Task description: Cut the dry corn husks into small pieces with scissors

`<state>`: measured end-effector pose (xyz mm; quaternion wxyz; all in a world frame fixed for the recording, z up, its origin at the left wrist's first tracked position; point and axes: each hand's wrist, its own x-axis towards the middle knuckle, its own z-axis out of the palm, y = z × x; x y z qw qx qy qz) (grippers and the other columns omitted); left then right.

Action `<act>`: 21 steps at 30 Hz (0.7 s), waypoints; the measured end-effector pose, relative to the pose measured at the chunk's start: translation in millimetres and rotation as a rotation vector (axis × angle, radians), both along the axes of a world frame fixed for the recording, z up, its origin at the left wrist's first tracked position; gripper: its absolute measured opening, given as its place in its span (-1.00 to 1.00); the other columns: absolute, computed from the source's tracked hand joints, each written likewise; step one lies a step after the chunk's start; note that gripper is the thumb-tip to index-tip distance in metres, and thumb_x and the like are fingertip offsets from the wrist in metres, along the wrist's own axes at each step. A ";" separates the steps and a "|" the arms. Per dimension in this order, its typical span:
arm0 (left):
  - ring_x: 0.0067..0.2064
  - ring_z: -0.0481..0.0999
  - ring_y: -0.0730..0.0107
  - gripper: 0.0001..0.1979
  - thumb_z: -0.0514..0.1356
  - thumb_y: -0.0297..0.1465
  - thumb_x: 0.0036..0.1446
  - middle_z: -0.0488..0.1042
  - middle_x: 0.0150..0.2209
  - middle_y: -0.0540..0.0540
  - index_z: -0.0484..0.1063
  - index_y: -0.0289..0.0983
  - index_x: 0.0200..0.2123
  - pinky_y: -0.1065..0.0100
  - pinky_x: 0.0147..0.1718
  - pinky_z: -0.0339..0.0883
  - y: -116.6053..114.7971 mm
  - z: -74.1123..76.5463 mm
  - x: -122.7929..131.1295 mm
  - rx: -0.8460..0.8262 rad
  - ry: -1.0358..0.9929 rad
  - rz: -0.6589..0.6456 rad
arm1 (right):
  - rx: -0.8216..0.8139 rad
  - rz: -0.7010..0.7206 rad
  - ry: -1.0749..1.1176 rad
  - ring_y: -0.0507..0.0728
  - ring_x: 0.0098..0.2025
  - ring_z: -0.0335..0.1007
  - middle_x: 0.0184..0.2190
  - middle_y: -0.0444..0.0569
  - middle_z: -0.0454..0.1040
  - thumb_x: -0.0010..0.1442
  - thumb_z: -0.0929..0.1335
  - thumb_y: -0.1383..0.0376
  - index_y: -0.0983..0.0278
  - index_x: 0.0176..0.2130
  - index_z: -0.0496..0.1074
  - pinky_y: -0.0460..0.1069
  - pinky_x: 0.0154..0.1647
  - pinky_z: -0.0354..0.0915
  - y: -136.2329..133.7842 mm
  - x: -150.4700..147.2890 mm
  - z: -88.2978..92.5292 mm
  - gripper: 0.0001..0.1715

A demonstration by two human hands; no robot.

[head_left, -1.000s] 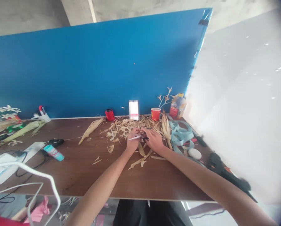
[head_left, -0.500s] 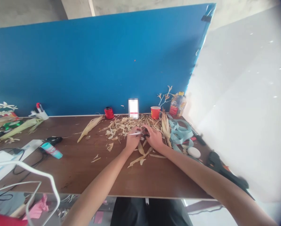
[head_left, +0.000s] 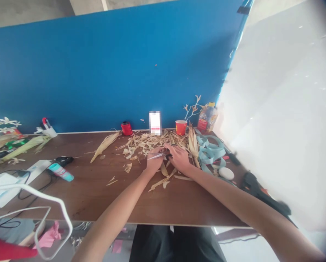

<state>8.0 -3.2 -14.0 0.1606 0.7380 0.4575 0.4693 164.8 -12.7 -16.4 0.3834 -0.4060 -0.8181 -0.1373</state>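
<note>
Over the middle of the table, my left hand (head_left: pixel 154 160) and my right hand (head_left: pixel 179 157) meet at the fingertips. A pair of scissors (head_left: pixel 155 156) is in my right hand; its pale blades point left across my left hand, and its dark handle is partly covered by the fingers. My left fingers are closed in a pinch, and what they hold is too small to make out. Dried corn husk strips (head_left: pixel 163 183) lie just below the hands. Behind them spreads a heap of husk scraps (head_left: pixel 143 143).
At the back stand a red spool (head_left: pixel 126 128), a phone-like white screen (head_left: pixel 155 123), a red paper cup (head_left: pixel 181 127) and a plastic bottle (head_left: pixel 207 118). To the right lie light-blue ribbon (head_left: pixel 210 149) and a black glue gun (head_left: pixel 251 185). A power strip (head_left: pixel 34 173) lies left.
The view has shifted slightly, so the table sits a little higher in the picture. The scissor blades have tilted a little at my left hand; both hands stay together.
</note>
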 end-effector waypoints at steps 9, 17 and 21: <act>-0.52 0.24 0.45 -0.75 0.07 -0.40 0.12 0.29 -0.60 0.02 0.33 -0.27 -0.59 0.38 -0.46 0.07 -7.1 7.2 0.3 -0.017 -0.048 0.030 | -0.008 0.035 0.058 0.14 -0.14 0.42 -0.12 -0.04 0.52 0.00 0.26 0.48 0.24 0.11 0.29 -0.02 -0.13 0.29 2.3 -1.1 -1.8 -0.35; -0.50 0.28 0.42 -0.74 0.03 -0.41 0.16 0.34 -0.57 -0.01 0.34 -0.26 -0.56 0.37 -0.46 0.10 -3.2 4.3 0.1 -0.018 0.007 0.015 | -0.041 0.044 0.105 0.16 -0.11 0.38 -0.16 -0.04 0.50 -0.05 0.26 0.50 0.23 0.10 0.28 -0.01 -0.11 0.28 3.6 -3.4 -0.7 -0.32; -0.42 0.38 0.36 -0.76 0.01 -0.48 0.14 0.43 -0.51 -0.06 0.39 -0.26 -0.52 0.36 -0.36 0.16 -1.4 1.9 1.3 0.023 0.167 0.052 | -0.063 -0.017 0.128 0.17 -0.06 0.36 -0.09 -0.03 0.48 -0.07 0.27 0.50 0.24 0.13 0.23 0.00 -0.07 0.28 3.1 -5.1 1.6 -0.27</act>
